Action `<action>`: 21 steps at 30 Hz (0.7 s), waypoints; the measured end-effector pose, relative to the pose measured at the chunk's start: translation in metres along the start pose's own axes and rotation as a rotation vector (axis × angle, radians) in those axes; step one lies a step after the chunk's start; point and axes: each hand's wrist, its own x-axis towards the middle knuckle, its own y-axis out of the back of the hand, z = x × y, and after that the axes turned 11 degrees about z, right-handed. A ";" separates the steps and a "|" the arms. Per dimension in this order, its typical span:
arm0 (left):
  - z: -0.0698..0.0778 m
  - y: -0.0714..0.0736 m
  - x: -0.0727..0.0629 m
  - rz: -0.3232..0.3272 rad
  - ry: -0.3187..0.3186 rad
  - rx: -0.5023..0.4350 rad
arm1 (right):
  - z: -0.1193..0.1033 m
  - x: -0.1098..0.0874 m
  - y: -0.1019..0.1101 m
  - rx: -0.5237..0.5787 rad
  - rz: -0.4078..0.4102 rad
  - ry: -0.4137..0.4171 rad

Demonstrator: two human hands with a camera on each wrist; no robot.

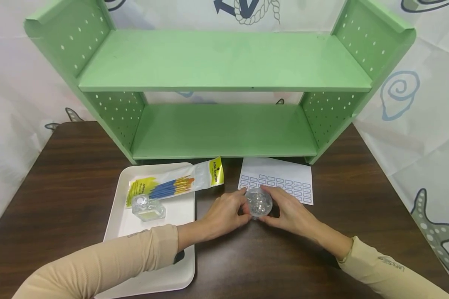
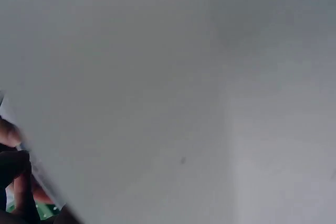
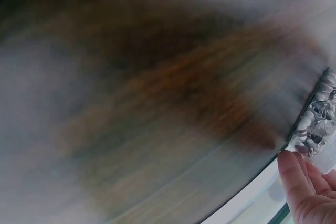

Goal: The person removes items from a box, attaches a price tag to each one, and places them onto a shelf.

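A small clear round tub with shiny clear and silvery bits inside sits between both hands on the dark table. My left hand grips its left side, thumb near the front and fingers behind. From the right, my right hand holds the opposite side with thumb and fingertips. In the right wrist view, a fingertip lies by the tub's packed contents. A pale blurred surface fills most of the left wrist view, with dark fingers at the lower left corner.
Behind the tub lies a white sheet of printed labels. A white tray at left bears a packet of artist brushes and a clear glass bottle. A green two-tier shelf stands at the back.
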 end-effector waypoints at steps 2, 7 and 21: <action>0.003 0.003 0.002 0.017 -0.004 0.002 | 0.001 0.000 0.000 0.006 -0.003 0.005; 0.016 0.022 0.005 0.050 0.001 -0.017 | 0.002 0.001 0.000 0.021 -0.020 -0.001; 0.018 0.161 0.002 0.502 0.155 -0.316 | 0.006 0.002 0.000 0.080 -0.055 -0.033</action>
